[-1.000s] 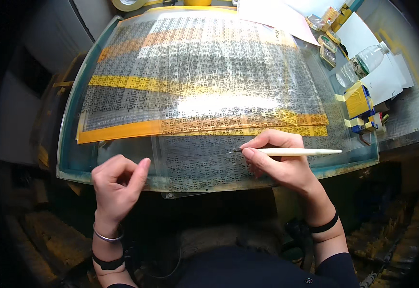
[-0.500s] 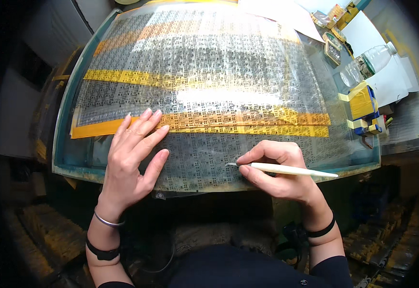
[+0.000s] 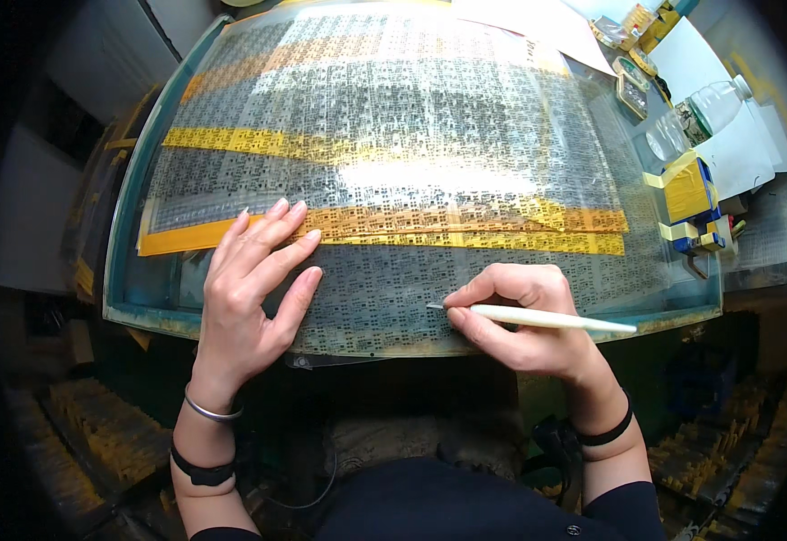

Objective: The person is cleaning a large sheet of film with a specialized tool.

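Note:
A transparent film (image 3: pixel 384 302) printed with dense rows of small dark marks covers the near part of a glass-topped table. My left hand (image 3: pixel 253 293) lies on the sheets with its fingers spread, the fingertips reaching across an orange strip (image 3: pixel 177 240). Pinched between the thumb and fingers of my right hand (image 3: pixel 529 307) is a craft knife with a white handle (image 3: pixel 560 319). Its thin metal blade points left, at the near film; whether the tip touches is too small to tell. A yellow strip (image 3: pixel 501 242) runs across just beyond the blade.
At the right stand a plastic bottle (image 3: pixel 700 115) lying tilted on white paper (image 3: pixel 740 167) and a blue tape dispenser (image 3: pixel 693 198) with yellow tape. Small boxes and rolls (image 3: pixel 632 68) crowd the back right. A greenish frame (image 3: pixel 145 317) edges the table.
The whole table sits slightly farther right and higher in the picture. Both hands keep nearly the same pose, and the knife remains in my right hand.

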A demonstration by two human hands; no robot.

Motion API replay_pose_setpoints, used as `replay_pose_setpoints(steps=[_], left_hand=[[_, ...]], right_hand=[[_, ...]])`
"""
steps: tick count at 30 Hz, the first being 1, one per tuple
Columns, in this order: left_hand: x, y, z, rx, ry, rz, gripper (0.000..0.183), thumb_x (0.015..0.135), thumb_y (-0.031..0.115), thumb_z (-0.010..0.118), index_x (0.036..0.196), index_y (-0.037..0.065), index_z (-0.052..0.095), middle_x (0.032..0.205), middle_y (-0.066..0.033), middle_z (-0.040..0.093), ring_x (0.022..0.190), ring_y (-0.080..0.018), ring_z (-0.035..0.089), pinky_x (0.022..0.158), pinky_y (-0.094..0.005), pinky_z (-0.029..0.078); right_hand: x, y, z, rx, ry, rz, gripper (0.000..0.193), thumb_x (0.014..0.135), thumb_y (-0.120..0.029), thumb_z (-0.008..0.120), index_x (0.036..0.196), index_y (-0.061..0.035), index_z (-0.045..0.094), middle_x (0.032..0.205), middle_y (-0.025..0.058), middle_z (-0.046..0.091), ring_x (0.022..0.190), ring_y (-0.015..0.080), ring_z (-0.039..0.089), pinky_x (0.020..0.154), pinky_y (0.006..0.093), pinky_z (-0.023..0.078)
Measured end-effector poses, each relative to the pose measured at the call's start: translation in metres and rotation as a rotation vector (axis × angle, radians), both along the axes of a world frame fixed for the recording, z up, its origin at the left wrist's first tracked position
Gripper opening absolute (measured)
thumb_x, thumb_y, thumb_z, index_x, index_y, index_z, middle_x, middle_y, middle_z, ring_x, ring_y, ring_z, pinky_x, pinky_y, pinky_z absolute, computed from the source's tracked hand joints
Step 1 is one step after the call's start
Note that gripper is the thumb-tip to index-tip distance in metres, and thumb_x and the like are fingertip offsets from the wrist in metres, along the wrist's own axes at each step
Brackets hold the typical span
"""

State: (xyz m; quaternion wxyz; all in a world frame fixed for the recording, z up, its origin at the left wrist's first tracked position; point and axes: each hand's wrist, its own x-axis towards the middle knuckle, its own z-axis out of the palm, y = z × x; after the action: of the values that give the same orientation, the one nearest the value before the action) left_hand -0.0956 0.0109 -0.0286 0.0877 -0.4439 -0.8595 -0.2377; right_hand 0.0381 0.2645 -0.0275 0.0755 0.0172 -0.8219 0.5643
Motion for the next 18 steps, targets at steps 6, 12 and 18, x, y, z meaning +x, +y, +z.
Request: replay_pose_setpoints(steps=[6, 12, 18], left_hand=[[-0.0009, 0.0, -0.0027, 0.025, 0.025, 0.013, 0.028, 0.087, 0.014, 0.07, 0.113, 0.007, 0.072, 0.131, -0.0114, 0.064, 0.129, -0.0292, 0.054, 0.113, -0.0485, 0.033], [0.0, -0.0003, -0.0013, 0.02, -0.005, 0.01, 0.028, 0.088, 0.011, 0.068, 0.115, 0.006, 0.071, 0.133, -0.0125, 0.063, 0.132, -0.03, 0.053, 0.115, -0.049, 0.031], [-0.0001, -0.0009, -0.0012, 0.022, -0.01, 0.013, 0.028, 0.088, 0.012, 0.067, 0.115, 0.006, 0.071, 0.133, -0.0126, 0.063, 0.132, -0.0297, 0.053, 0.115, -0.0489, 0.031]], right_hand=[[-0.0007, -0.001, 0.0036, -0.015, -0.038, -0.004, 0.008, 0.081, -0.006, 0.072, 0.085, 0.0006, 0.072, 0.071, 0.0092, 0.07, 0.064, 0.0097, 0.066, 0.057, 0.0239, 0.051], [-0.0002, -0.0009, 0.0004, -0.047, -0.052, -0.014, 0.009, 0.081, -0.006, 0.073, 0.086, 0.0009, 0.072, 0.071, 0.0092, 0.07, 0.064, 0.0105, 0.067, 0.058, 0.0235, 0.051], [-0.0009, 0.0018, 0.0039, 0.012, -0.046, 0.059, 0.007, 0.081, -0.006, 0.072, 0.085, 0.0007, 0.072, 0.07, 0.0095, 0.07, 0.063, 0.0103, 0.066, 0.058, 0.0236, 0.051]])
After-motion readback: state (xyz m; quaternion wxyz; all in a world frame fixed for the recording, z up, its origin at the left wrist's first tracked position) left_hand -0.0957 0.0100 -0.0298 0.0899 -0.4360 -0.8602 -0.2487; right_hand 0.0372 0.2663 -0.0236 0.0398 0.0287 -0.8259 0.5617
